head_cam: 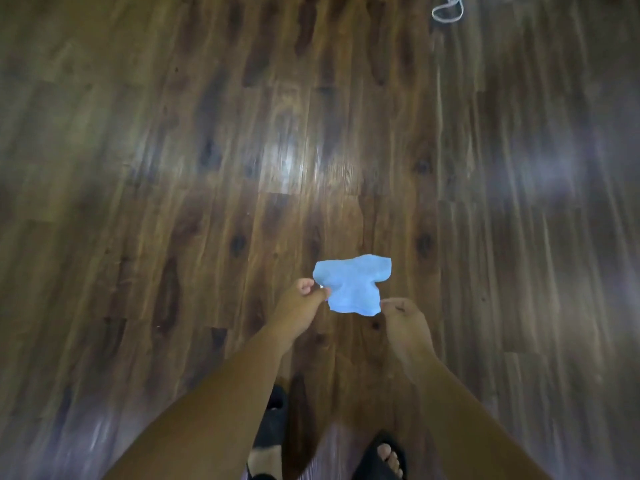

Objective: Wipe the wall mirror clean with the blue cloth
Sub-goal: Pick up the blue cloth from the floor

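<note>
A small light blue cloth [353,285] hangs stretched between both hands above a dark wooden floor. My left hand [300,305] pinches its left edge with curled fingers. My right hand [403,318] pinches the cloth's lower right corner. Both forearms reach forward from the bottom of the head view. No mirror is in view; the camera looks straight down at the floor.
Glossy wood-plank floor [207,168] fills the view, with bright reflections in the middle. A white cord [446,10] lies looped at the top right. My feet in black sandals [381,459] stand at the bottom edge.
</note>
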Available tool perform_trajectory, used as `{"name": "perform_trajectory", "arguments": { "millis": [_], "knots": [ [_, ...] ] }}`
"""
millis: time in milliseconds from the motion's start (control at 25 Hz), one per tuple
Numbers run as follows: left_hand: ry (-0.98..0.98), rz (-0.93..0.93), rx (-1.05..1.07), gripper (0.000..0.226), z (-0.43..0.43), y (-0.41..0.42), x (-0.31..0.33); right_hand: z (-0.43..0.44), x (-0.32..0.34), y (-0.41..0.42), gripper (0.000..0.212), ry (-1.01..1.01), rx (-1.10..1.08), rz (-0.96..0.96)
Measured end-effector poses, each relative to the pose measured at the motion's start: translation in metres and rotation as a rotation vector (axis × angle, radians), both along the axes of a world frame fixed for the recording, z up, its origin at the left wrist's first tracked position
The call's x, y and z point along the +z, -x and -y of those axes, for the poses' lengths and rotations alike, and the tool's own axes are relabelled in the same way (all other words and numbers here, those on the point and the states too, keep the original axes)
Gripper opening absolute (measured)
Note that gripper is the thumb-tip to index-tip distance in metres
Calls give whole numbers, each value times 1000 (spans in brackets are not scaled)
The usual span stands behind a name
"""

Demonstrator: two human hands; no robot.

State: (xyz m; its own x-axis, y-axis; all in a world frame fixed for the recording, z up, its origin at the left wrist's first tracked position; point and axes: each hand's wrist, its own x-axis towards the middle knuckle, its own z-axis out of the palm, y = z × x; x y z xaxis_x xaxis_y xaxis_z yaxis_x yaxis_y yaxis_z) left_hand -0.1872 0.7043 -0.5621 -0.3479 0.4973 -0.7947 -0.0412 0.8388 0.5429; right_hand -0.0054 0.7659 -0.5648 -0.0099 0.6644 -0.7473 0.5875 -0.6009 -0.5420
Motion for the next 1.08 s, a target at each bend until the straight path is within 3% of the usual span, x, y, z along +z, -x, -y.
{"name": "perform_trajectory", "arguments": {
  "millis": [80, 200, 280, 480, 680, 920, 1000, 1080],
  "knots": [
    [23, 30, 42, 55, -14, 2, -35, -11, -32, 3, 31, 40, -70, -29],
    [44, 94, 127, 38, -35, 5, -73, -36, -66, 6, 45, 109, -163, -74],
    [46, 147, 193, 41, -44, 6, -94, -55, -85, 7, 52, 159, -181, -85],
    [64, 131, 277, 49, -51, 9, -120, -94, -110, 7, 31, 263, -123, -198],
    [73, 102, 314, 53, -50, 15, -131, -110, -121, 9, 47, 263, -167, -194],
    [113, 110, 296, 25, -52, 21, -126, -106, -124, 7, 35, 347, -168, -136],
    [75, 112, 298, 9, -54, 21, -120, -105, -120, 2, 39, 335, -146, -126],
    [45, 115, 282, 7, -53, 18, -110, -101, -115, -3, 46, 347, -137, -135]
  ]
}}
